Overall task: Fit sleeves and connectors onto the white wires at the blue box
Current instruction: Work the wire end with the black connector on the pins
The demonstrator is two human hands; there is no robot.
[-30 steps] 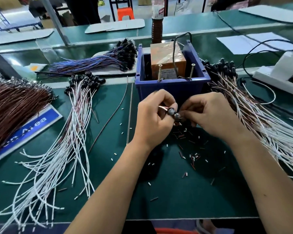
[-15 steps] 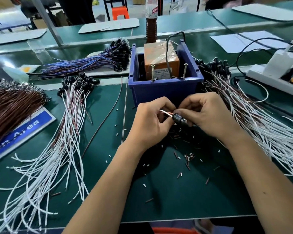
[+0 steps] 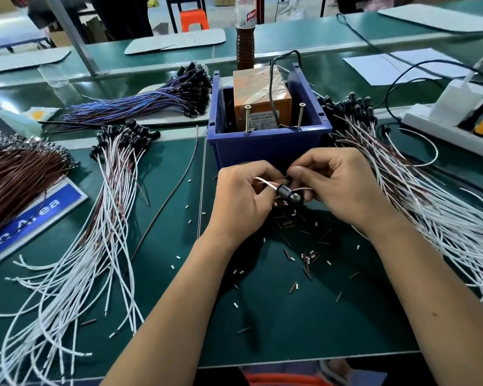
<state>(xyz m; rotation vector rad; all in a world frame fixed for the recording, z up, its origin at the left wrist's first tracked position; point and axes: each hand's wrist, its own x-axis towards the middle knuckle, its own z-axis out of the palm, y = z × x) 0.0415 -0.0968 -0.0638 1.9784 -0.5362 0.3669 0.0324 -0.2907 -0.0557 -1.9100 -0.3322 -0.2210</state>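
Observation:
Just in front of the blue box [image 3: 268, 147], my left hand [image 3: 241, 203] and my right hand [image 3: 342, 189] meet over the green mat. Between them is a small black connector [image 3: 287, 192] with thin white and red wire leads [image 3: 262, 181] coming out of both ends. My left fingers pinch the lead on the left side. My right fingers grip the lead on the connector's right side. Short white and dark sleeve pieces [image 3: 307, 257] lie scattered on the mat under my hands. An orange block [image 3: 260, 93] with two screws stands inside the box.
A bundle of white wires with black connectors [image 3: 103, 218] lies to the left, another white bundle [image 3: 430, 207] to the right. Brown wires [image 3: 14, 176] and blue wires [image 3: 140, 103] lie further left. A power strip [image 3: 455, 121] sits at the right, a bottle [image 3: 245, 32] behind the box.
The connector has turned and slid out between my fingers, so its black body now shows more fully. Both hands stay close together in front of the box.

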